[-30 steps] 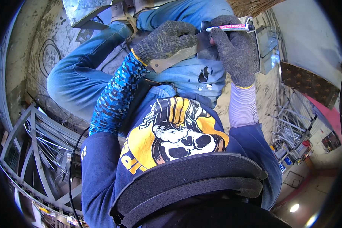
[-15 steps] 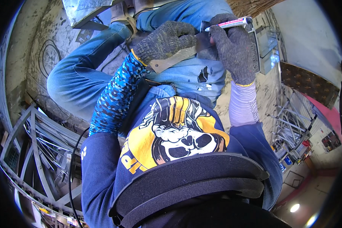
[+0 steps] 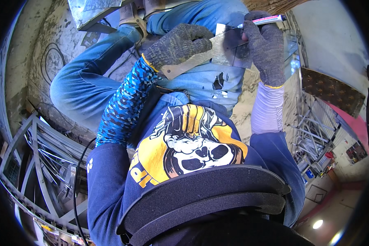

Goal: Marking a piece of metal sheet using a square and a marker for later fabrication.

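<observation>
In a dark grey knit glove, my left hand is closed on a flat metal strip with a small hole near its end. The strip's other end lies against a thin, shiny metal plate over my right thigh. My right hand, gloved alike, grips a white marker pen whose tip points left, over the plate's upper right part. That hand's palm hides the plate's right edge. Whether my left fingers also pinch the plate is hidden.
A metal box-like piece stands at the upper left. Metal frames and bars are piled at the left; more metal stands are at the right. A black cable runs past my left arm. A dark patterned board lies at the right.
My right hand has shifted right with the marker pen, uncovering more of the metal plate, which now looks brighter. My left hand and the strip have hardly moved.
</observation>
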{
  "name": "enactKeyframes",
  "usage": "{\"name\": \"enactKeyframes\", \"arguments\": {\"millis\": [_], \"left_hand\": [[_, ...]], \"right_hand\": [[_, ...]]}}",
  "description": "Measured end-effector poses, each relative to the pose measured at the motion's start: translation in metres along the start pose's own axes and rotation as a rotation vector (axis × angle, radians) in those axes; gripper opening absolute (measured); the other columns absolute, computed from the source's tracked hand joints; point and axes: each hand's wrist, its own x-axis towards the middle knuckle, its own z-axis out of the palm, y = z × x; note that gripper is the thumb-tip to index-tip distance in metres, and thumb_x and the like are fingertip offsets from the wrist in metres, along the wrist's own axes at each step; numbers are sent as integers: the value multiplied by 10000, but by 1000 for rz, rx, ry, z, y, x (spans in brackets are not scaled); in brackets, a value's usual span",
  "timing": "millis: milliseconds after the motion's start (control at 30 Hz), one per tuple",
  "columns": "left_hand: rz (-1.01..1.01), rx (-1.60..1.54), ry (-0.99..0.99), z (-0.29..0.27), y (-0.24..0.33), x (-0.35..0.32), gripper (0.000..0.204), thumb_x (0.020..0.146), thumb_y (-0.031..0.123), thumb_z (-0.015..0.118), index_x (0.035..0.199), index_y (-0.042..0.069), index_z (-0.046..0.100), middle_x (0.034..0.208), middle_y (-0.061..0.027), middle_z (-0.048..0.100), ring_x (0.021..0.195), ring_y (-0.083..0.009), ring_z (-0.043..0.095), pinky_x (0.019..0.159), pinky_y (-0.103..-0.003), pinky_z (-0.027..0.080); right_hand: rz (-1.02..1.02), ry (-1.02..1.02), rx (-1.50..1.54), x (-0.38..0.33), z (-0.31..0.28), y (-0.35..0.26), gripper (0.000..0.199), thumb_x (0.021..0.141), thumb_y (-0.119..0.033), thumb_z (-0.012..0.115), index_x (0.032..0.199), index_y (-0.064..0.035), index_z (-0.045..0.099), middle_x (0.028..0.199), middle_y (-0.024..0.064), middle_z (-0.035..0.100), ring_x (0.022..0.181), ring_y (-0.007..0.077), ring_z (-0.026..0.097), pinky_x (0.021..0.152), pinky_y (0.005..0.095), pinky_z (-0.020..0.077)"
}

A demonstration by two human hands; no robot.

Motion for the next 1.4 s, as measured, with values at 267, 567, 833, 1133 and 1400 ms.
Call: {"name": "enactKeyframes", "arguments": {"millis": [267, 567, 833, 1133, 1400], "left_hand": [[-19, 64, -26, -2, 3, 1, 324, 910, 235, 665, 1095, -32, 673, 1018, -179, 702, 924, -268, 674, 850, -366, 527], [8, 32, -10, -1, -1, 1, 325, 907, 240, 667, 1094, -25, 678, 1020, -179, 704, 932, -271, 677, 844, -363, 530], [-22, 62, -41, -2, 0, 0, 312, 936, 231, 652, 1114, -25, 654, 1012, -168, 690, 910, -241, 652, 840, -358, 519], [1, 66, -86, -6, -2, 0, 289, 977, 222, 620, 1120, -29, 638, 1015, -143, 673, 904, -216, 624, 832, -341, 507], [-86, 52, -90, -7, 9, 0, 265, 965, 198, 620, 1113, -18, 662, 992, -104, 686, 899, -171, 620, 823, -332, 503]], "right_hand": [[-3, 21, -40, 2, -5, 1, 231, 957, -256, 607, 1004, -33, 646, 742, 74, 658, 686, 179, 649, 644, 331, 504], [-2, 43, 8, 3, -6, 3, 228, 947, -243, 618, 1012, -27, 650, 745, 72, 655, 690, 171, 647, 648, 323, 506], [27, 43, 14, 0, -3, -1, 248, 951, -265, 618, 1002, -25, 654, 748, 69, 654, 681, 165, 640, 641, 324, 501], [24, -106, -49, -11, 17, -13, 186, 947, -174, 610, 1065, -38, 654, 754, 46, 659, 696, 119, 625, 631, 293, 492], [-122, 301, 110, -13, -31, 20, 225, 964, -214, 628, 1082, -23, 639, 943, 74, 701, 836, 136, 681, 743, 296, 541]]}}
